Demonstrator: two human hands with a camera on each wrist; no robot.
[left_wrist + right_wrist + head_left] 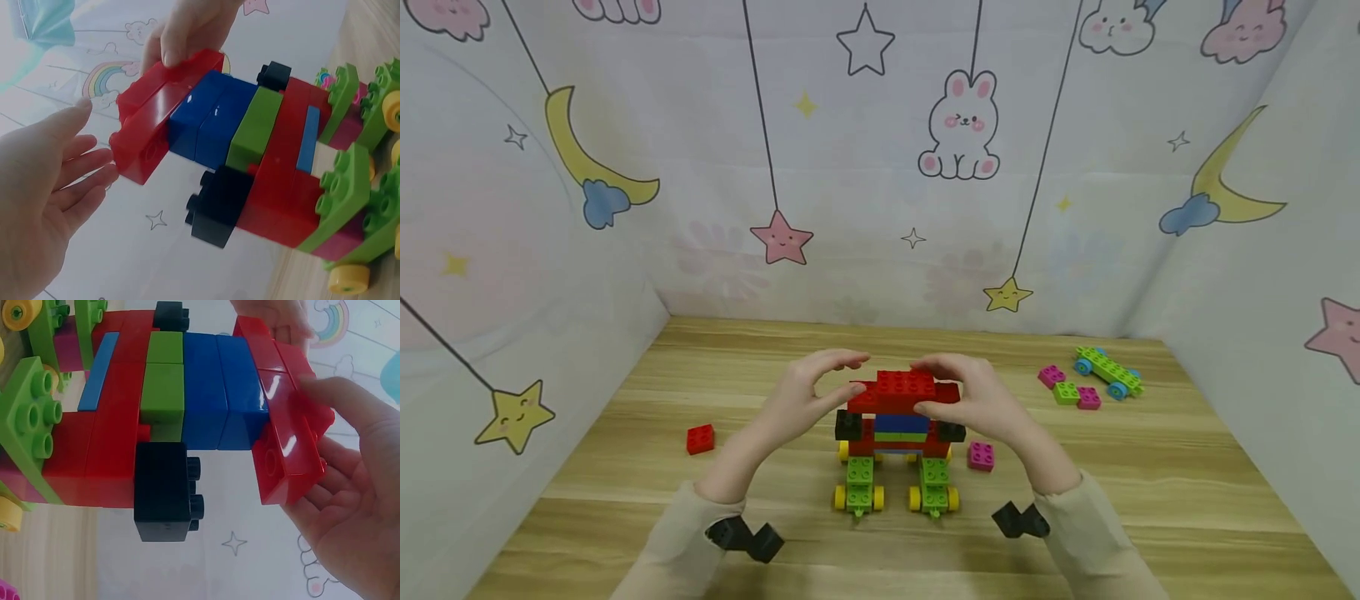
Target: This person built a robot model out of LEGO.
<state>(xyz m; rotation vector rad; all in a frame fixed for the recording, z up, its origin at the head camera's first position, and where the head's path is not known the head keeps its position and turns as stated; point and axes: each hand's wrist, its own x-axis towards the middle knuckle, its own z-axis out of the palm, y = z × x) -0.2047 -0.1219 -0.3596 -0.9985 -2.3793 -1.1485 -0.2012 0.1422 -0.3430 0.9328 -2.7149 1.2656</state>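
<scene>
A tall toy-brick build stands on the table, on green wheeled bases with yellow wheels. Blue bricks, green bricks and black side bricks make up its body; red bricks form the top. My right hand grips the right end of the red top, thumb on the near face and fingers behind. At the left end is my left hand, its fingers extended and its thumb spread apart. In the left wrist view its fingertips lie close against the red brick; contact is unclear.
One loose red brick lies on the left of the table. A magenta brick sits just right of the build. Farther back right are pink and green bricks and a green wheeled base with blue wheels. Patterned cloth walls enclose the table.
</scene>
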